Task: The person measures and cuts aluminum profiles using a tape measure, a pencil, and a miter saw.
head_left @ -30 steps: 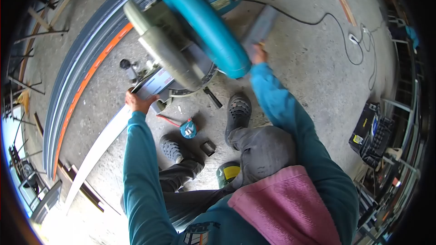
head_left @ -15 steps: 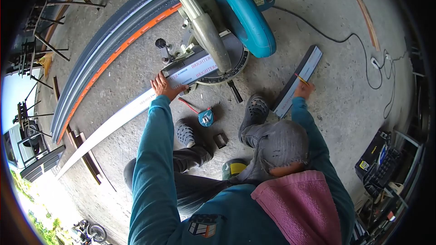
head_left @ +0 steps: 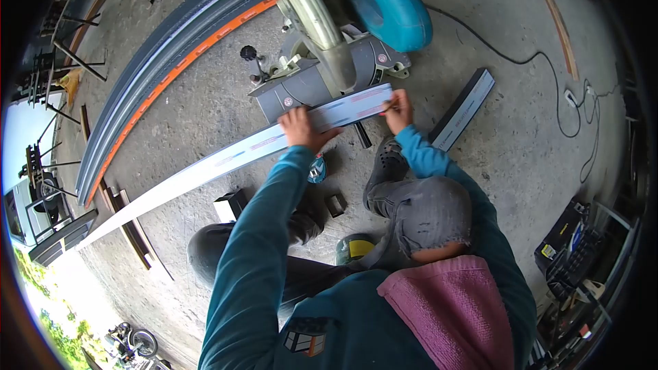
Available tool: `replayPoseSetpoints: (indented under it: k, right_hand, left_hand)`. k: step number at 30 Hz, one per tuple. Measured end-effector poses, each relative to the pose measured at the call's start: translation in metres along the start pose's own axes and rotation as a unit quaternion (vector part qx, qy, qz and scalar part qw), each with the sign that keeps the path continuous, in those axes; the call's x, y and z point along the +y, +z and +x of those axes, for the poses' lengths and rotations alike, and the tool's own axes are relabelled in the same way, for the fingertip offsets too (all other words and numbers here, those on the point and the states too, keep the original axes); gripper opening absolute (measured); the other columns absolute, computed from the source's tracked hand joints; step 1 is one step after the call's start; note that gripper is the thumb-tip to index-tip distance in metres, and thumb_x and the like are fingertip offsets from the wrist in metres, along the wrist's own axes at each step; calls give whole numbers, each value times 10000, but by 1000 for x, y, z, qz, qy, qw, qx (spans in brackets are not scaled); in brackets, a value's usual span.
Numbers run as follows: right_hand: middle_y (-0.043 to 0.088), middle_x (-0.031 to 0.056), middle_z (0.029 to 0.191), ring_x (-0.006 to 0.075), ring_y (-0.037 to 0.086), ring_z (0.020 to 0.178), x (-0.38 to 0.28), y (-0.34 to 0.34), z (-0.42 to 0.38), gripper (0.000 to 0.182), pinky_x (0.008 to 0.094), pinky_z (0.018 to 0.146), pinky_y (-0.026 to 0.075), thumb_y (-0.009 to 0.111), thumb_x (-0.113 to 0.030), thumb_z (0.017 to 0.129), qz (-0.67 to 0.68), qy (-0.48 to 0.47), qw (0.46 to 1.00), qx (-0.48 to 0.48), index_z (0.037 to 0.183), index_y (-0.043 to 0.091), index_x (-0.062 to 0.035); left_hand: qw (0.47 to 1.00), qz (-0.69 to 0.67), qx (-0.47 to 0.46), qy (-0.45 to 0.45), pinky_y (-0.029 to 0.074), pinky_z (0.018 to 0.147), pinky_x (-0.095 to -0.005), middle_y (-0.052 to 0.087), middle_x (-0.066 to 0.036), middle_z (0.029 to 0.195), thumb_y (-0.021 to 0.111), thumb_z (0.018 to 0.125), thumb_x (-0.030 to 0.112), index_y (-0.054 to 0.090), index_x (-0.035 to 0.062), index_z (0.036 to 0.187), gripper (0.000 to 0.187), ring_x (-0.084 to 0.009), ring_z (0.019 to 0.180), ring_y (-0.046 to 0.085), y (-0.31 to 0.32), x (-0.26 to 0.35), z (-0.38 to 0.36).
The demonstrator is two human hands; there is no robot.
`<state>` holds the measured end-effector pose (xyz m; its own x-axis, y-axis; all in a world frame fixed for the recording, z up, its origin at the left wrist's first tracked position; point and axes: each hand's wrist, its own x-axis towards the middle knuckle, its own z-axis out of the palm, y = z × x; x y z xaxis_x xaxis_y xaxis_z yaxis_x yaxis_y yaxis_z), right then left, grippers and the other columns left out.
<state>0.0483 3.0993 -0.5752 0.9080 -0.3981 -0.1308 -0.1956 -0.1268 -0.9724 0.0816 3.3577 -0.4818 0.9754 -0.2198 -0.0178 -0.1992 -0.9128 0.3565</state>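
Observation:
A long aluminium profile [head_left: 247, 149] in printed white film slants from the lower left up to the front of the mitre saw [head_left: 322, 72]. My left hand [head_left: 306, 129] is closed over it, fingers on its top face. At its right end, my right hand [head_left: 398, 111] pinches the edge; a small dark bit shows at the fingertips, too small to make out. The saw, with its teal handle, stands just beyond the profile. On the floor to the right lies a short film-covered profile piece [head_left: 465, 111]. A tape measure [head_left: 317, 169] sits below my left wrist, partly hidden.
Long grey and orange lengths [head_left: 185, 62] lie behind the saw. A power cable [head_left: 507, 60] runs right to a socket [head_left: 570, 99]. Near my feet are a small dark offcut [head_left: 335, 205] and a white-and-black block [head_left: 229, 207]. A tool case [head_left: 569, 240] stands at the right.
My right hand has left the short piece, where it held a pencil, for the long profile's end. The long profile has come off the saw bed towards me; my left hand has shifted right.

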Motion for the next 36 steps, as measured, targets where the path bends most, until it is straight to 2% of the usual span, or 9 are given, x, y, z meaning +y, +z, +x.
replayPoseSetpoints:
  k: [4, 10, 12, 15, 17, 25, 29, 33, 36]
  right_hand:
    - [469, -16, 782, 99, 468, 733, 4, -62, 49, 203, 256, 648, 433, 599, 20, 761, 124, -16, 987, 104, 895, 493, -91]
    - [589, 116, 948, 241, 549, 894, 123, -184, 176, 326, 371, 834, 436, 669, -202, 780, -269, -150, 950, 56, 996, 553, 13]
    - [592, 150, 1098, 259, 549, 998, 144, -202, 219, 443, 372, 902, 426, 667, -243, 787, -113, -28, 990, 74, 1115, 564, 37]
    - [523, 200, 1264, 287, 481, 1172, 214, -240, 302, 492, 355, 1022, 363, 561, -254, 873, -381, -145, 913, 21, 1243, 509, 65]
    - [497, 188, 1310, 288, 450, 1216, 204, -241, 322, 500, 349, 1053, 337, 553, -237, 879, -248, -128, 959, -56, 1273, 487, 63]
    - [541, 177, 1251, 296, 499, 1173, 174, -248, 342, 464, 380, 1023, 373, 580, -233, 868, -651, -178, 736, -57, 1261, 500, 0]
    - [564, 171, 1222, 299, 524, 1151, 184, -251, 332, 449, 396, 1007, 391, 593, -231, 863, -747, -228, 619, -86, 1255, 506, -31]
    - [574, 163, 1164, 311, 537, 1103, 186, -256, 307, 381, 410, 975, 406, 613, -199, 836, -643, -169, 747, -26, 1172, 525, -43]
    - [581, 157, 1121, 321, 547, 1067, 163, -250, 273, 331, 421, 950, 418, 627, -176, 815, -538, -139, 828, 72, 1109, 540, -53]
  left_hand:
    - [990, -125, 2, 72, 322, 962, -487, 488, -206, 1125, 815, 554, 490, 432, -13, 1214, 914, -388, 1067, 440, 28, 63, 28]
    - [946, -110, -82, 293, 317, 976, -472, 474, -173, 1128, 707, 664, 387, 493, 72, 1166, 630, -346, 1108, 430, 52, 54, -45]
    - [969, -29, -162, 184, 276, 1024, -488, 424, -188, 1249, 723, 632, 396, 453, 73, 1236, 736, -365, 1216, 370, 59, 13, -81]
    - [952, 141, -267, 35, 218, 1080, -534, 346, -208, 1389, 689, 679, 430, 423, 102, 1322, 769, -412, 1299, 309, 72, -41, -124]
    - [979, 170, -111, -1, 266, 1053, -532, 409, -206, 1337, 615, 765, 448, 486, 132, 1272, 611, -408, 1237, 387, 127, -73, -147]
    - [981, 169, -96, -13, 383, 904, -450, 543, -109, 1123, 565, 808, 436, 549, 123, 1166, 476, -305, 1068, 497, 131, -81, -142]
    - [966, 76, -245, 33, 363, 870, -377, 551, -89, 1048, 592, 784, 361, 555, 94, 1066, 390, -250, 1072, 470, 71, -82, -108]
    - [935, 40, -238, 259, 399, 893, -403, 522, -82, 1129, 801, 492, 458, 553, 94, 1087, 740, -271, 1099, 478, -13, -87, -56]
    - [922, -137, -358, 54, 478, 876, -429, 460, -168, 1199, 833, 567, 311, 438, 49, 1167, 764, -385, 1050, 544, -54, -89, -38]
